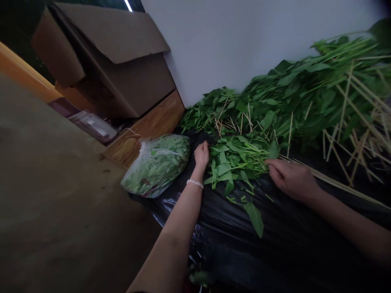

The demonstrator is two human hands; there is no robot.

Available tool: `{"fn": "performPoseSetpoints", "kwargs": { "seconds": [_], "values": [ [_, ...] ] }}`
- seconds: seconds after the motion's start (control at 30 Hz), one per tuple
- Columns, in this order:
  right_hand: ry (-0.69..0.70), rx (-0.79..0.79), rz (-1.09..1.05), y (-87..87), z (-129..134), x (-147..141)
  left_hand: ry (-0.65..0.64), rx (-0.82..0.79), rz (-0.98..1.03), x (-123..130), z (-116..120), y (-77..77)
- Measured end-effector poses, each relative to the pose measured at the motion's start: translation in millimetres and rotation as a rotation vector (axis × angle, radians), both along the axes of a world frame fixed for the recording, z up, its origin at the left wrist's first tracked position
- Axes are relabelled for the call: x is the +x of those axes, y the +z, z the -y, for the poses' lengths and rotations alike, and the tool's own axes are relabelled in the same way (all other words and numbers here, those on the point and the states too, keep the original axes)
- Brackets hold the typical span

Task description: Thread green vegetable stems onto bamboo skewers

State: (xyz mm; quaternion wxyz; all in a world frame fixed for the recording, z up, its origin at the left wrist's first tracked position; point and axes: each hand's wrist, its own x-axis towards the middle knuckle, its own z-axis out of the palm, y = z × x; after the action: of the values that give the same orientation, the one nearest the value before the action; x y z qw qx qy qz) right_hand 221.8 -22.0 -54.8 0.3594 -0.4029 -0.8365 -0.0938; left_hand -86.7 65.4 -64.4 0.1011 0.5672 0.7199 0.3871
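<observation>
A small pile of cut leafy greens lies on black plastic sheeting. At its left edge is my left hand, fingers curled closed; what they hold, if anything, is hidden. My right hand is at the pile's right side, thumb and fingers pinched on a green stem with a leaf. Short stem pieces and one loose leaf lie in front of the pile. Left of my left hand rests a tied clear bag full of greens.
Behind, a long heap of greens with pale bare stems runs along the white wall. An open cardboard box stands at the back left on a wooden surface. Bare floor shows at left.
</observation>
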Motion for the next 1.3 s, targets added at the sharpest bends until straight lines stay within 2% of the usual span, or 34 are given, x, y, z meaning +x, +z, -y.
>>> {"fn": "performPoseSetpoints", "kwargs": {
  "seconds": [0.17, 0.47, 0.6, 0.67, 0.73, 0.83, 0.9, 0.97, 1.07, 1.2, 1.3],
  "values": [
    [-0.003, -0.058, -0.039, 2.3, 0.4, -1.9, -0.03, 0.014, -0.009, -3.4, -0.3, -0.7],
    [0.021, -0.025, -0.144, 3.1, -4.3, -2.7, -0.078, 0.032, -0.024, -8.5, 0.9, 1.7],
    [0.09, 0.002, -0.213, 11.1, 7.5, -11.4, -0.088, 0.027, -0.025, -10.7, -0.9, 1.6],
    [0.19, -0.026, -0.203, 18.5, 19.7, -19.1, -0.095, 0.022, -0.029, -11.3, -1.6, 1.9],
    [0.329, -0.124, -0.201, 27.9, 32.5, -26.5, -0.101, 0.015, -0.034, -11.7, -2.0, 2.1],
    [0.501, -0.487, -0.109, 43.0, 46.7, -31.8, -0.106, 0.005, -0.042, -11.8, -2.3, 1.9],
    [0.564, -0.661, -0.022, 50.8, 51.7, -31.8, -0.104, 0.002, -0.049, -11.7, -2.3, 1.6],
    [0.582, -0.751, 0.048, 53.9, 54.9, -32.2, -0.1, -0.001, -0.058, -11.4, -2.1, 1.4],
    [0.524, -0.755, 0.155, 46.9, 59.7, -39.0, -0.097, -0.006, -0.072, -10.5, -1.8, 1.5],
    [0.402, -0.662, 0.309, 24.8, 66.8, -54.8, -0.099, -0.004, -0.094, -9.8, -1.7, 0.8],
    [0.406, -0.685, 0.34, 20.2, 75.2, -60.0, -0.096, 0.0, -0.1, -9.7, -1.7, -0.1]
  ]
}}
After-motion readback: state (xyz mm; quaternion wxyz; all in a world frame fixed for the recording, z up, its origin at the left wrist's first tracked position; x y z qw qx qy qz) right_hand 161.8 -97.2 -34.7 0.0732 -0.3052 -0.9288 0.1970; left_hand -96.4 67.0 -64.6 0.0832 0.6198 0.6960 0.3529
